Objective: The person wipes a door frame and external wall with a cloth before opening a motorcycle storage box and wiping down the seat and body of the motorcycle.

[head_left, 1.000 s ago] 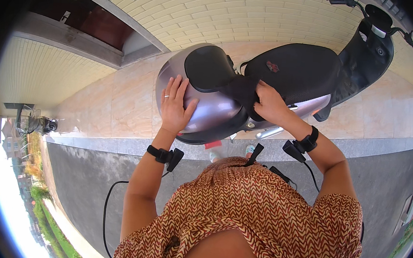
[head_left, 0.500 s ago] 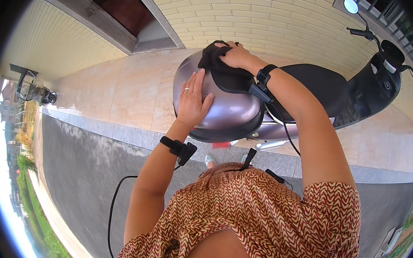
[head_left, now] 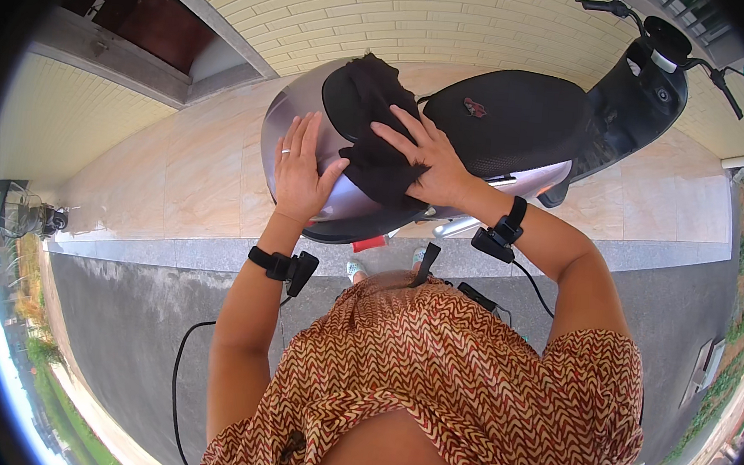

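A glossy silver-lilac helmet (head_left: pixel 287 116) is held up in front of me, above a parked black scooter (head_left: pixel 503 120). My left hand (head_left: pixel 300 174) lies flat against the helmet's left side with fingers up, holding it steady. My right hand (head_left: pixel 426 154) presses a black cloth (head_left: pixel 375 167) onto the helmet's dark front, fingers spread over the cloth. Both wrists carry a black strap-on device with a cable.
The scooter's handlebars and front (head_left: pixel 651 67) point to the upper right. It stands on beige paving tiles (head_left: pixel 194 166) beside a pale brick wall (head_left: pixel 389 11) with a dark doorway (head_left: pixel 144 18). A grey curb (head_left: pixel 650 254) and an asphalt road (head_left: pixel 121 318) run below me.
My right hand has slid with the cloth from the top of the helmet down over its front. The helmet has tilted slightly. My left hand stays on its side.
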The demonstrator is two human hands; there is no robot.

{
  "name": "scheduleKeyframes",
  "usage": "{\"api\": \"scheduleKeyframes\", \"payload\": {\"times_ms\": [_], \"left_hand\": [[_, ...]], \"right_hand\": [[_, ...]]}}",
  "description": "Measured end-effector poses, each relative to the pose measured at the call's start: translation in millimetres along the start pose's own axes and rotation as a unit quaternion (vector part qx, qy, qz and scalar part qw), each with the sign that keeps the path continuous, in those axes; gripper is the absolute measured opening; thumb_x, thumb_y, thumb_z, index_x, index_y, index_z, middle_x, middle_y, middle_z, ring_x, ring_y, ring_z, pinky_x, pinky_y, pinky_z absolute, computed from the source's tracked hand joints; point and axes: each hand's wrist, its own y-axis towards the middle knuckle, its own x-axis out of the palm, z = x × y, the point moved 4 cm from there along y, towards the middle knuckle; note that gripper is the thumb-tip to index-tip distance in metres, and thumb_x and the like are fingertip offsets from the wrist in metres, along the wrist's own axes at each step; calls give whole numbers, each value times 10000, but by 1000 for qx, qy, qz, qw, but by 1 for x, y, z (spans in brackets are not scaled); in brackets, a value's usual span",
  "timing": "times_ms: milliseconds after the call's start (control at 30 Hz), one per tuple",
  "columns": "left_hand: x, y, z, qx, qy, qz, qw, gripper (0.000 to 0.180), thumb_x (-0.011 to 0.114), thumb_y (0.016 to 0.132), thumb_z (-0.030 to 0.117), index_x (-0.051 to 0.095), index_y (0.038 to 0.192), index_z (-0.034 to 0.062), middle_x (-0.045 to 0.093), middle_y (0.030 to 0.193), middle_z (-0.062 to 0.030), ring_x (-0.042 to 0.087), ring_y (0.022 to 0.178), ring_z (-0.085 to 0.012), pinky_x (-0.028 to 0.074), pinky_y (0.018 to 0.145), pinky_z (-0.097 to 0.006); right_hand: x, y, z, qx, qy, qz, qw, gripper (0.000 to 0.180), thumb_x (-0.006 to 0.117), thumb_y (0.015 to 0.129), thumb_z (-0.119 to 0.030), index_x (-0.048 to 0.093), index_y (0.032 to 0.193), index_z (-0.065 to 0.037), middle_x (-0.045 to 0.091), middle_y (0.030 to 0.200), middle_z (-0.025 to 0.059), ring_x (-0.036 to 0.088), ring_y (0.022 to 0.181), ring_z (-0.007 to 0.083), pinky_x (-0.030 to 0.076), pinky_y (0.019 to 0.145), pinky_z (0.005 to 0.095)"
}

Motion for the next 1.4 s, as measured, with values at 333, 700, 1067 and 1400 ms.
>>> {"api": "scheduleKeyframes", "payload": {"times_ms": [333, 700, 1067, 1400], "left_hand": [[-14, -6, -24, 1, 6, 33, 999, 530, 550, 868, 395, 489, 1303, 99, 438, 1373, -135, 355, 1307, -341, 253, 1060, -482], [-30, -10, -40, -4, 2, 39, 999, 483, 572, 860, 307, 507, 1285, 86, 442, 1364, -147, 370, 1289, -356, 268, 1059, -451], [-37, -6, -44, -5, -24, 47, 999, 468, 566, 861, 272, 504, 1284, 80, 439, 1369, -150, 374, 1284, -361, 266, 1063, -448], [-46, -8, -54, 3, -13, 62, 998, 450, 538, 882, 273, 512, 1279, 61, 446, 1354, -182, 384, 1273, -384, 294, 1055, -445]], "right_hand": [[-14, -32, 109, 191, -2, 177, 965, 412, 602, 796, -93, 540, 1203, -72, 585, 1116, 178, 572, 1017, 358, 484, 861, 374], [27, -59, 134, 43, -298, -105, 948, 566, 642, 799, -223, 456, 1333, -250, 404, 1387, 50, 486, 1070, 238, 426, 861, 361], [-36, -55, 149, 230, -105, 115, 960, 363, 581, 800, -155, 560, 1158, -98, 515, 1153, 129, 592, 909, 357, 504, 799, 406], [62, -74, 122, 112, -187, -69, 974, 593, 572, 772, -52, 418, 1323, -207, 500, 1128, 91, 600, 952, 283, 536, 747, 351]]}}
